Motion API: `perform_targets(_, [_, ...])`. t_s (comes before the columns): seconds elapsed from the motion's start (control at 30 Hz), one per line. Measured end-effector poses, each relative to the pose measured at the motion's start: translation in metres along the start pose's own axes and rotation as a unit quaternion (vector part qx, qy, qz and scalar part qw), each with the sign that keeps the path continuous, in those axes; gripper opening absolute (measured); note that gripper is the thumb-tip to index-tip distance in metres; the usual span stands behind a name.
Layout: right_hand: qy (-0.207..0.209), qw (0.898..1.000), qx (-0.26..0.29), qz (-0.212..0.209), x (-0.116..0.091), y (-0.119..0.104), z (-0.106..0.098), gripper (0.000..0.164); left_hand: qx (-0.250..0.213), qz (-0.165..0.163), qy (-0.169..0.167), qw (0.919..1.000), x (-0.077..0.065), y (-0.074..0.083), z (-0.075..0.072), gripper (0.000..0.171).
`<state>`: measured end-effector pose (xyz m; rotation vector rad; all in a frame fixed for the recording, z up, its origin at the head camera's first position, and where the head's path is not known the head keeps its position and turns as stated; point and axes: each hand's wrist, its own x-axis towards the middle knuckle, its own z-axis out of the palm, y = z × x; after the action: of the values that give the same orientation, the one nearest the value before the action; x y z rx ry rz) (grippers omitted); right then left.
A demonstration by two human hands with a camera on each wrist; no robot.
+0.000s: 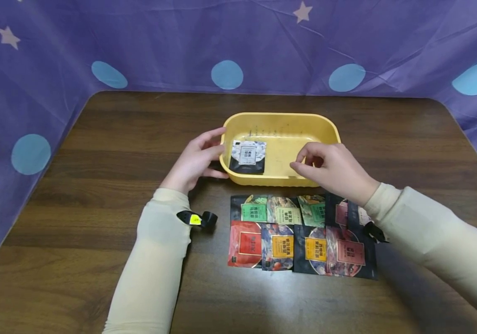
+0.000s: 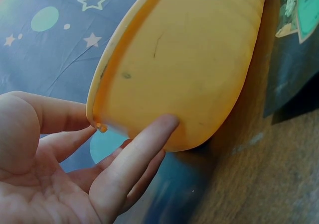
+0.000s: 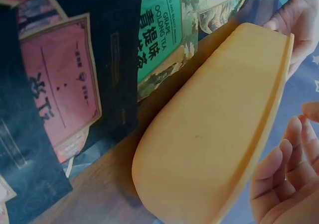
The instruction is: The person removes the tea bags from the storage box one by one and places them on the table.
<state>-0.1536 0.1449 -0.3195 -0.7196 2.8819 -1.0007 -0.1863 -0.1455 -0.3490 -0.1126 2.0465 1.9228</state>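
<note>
A yellow plastic tub stands on the table, with a white-and-black tea packet lying flat at its left end. My left hand is at the tub's left end, its spread fingers touching the rim and outer wall, as the left wrist view also shows. Over the tub's right front side hovers my right hand, fingers loosely bent and thumb near the index finger. Nothing shows in its grasp in the right wrist view. In front of the tub lie several tea packets in two overlapping rows, among them a red packet and a pink packet.
The brown wooden table extends around the tub. Behind it hangs a purple cloth with stars and blue dots. My right forearm crosses beside the packets and partly hides those at the back right.
</note>
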Motion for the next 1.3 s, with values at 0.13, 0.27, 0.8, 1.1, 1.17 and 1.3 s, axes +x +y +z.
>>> perform_targets(0.13, [-0.003,1.0,0.009,0.0,0.006,0.001,0.003,0.015,0.004,-0.002,0.001,1.0,0.0,0.001,-0.001,0.052])
perform_targets(0.27, [-0.002,1.0,0.011,-0.001,0.014,0.004,0.008,0.014,0.007,-0.004,0.003,1.0,-0.001,0.001,-0.002,0.052])
perform_targets(0.8, [-0.012,1.0,-0.024,0.006,0.04,0.008,0.026,0.013,0.003,-0.001,0.002,1.0,-0.001,0.0,-0.001,0.052])
perform_targets(1.1, [-0.037,0.998,-0.046,0.038,0.054,0.006,0.035,0.027,-0.007,0.008,0.001,0.9999,-0.001,-0.001,0.0,0.052])
perform_targets(1.17, [-0.055,0.996,-0.043,0.047,0.057,0.006,0.036,0.037,-0.008,0.007,0.002,0.9999,-0.001,-0.001,0.0,0.051])
perform_targets(1.3, [-0.095,0.993,-0.034,0.063,0.063,0.006,0.04,0.058,-0.007,0.004,0.002,1.0,-0.001,-0.001,0.001,0.051])
